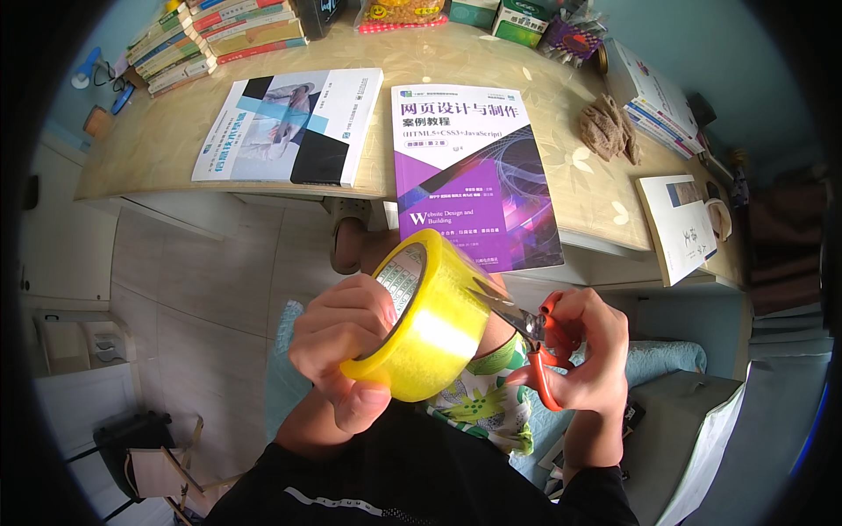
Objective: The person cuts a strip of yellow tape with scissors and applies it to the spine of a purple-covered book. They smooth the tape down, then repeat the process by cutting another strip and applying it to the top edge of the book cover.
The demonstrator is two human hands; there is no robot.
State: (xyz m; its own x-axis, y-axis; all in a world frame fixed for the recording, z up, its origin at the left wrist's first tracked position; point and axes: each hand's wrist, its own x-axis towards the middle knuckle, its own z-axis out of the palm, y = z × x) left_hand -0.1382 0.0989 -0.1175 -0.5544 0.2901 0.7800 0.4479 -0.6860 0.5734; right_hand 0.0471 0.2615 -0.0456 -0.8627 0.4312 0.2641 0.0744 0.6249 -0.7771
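A wide roll of yellow packing tape (434, 322) is held up over my lap by my left hand (345, 345), its fingers inside the printed cardboard core and its thumb on the outer rim. My right hand (595, 352) has its fingers in the handles of orange-handled scissors (543, 342). The parted blades point left, with their tips at the roll's right side; I cannot tell whether they touch the tape. Just beyond the roll, a purple and white textbook (470, 158) lies on the desk with its near end past the front edge. The roll hides its lower left corner.
Another paperback (289, 128) lies left on the desk (296, 62), near stacked books (247, 29). To the right are a crumpled brown cloth (608, 128), a book pile (658, 98) and a white book (677, 227). A grey box (677, 434) stands by my right arm.
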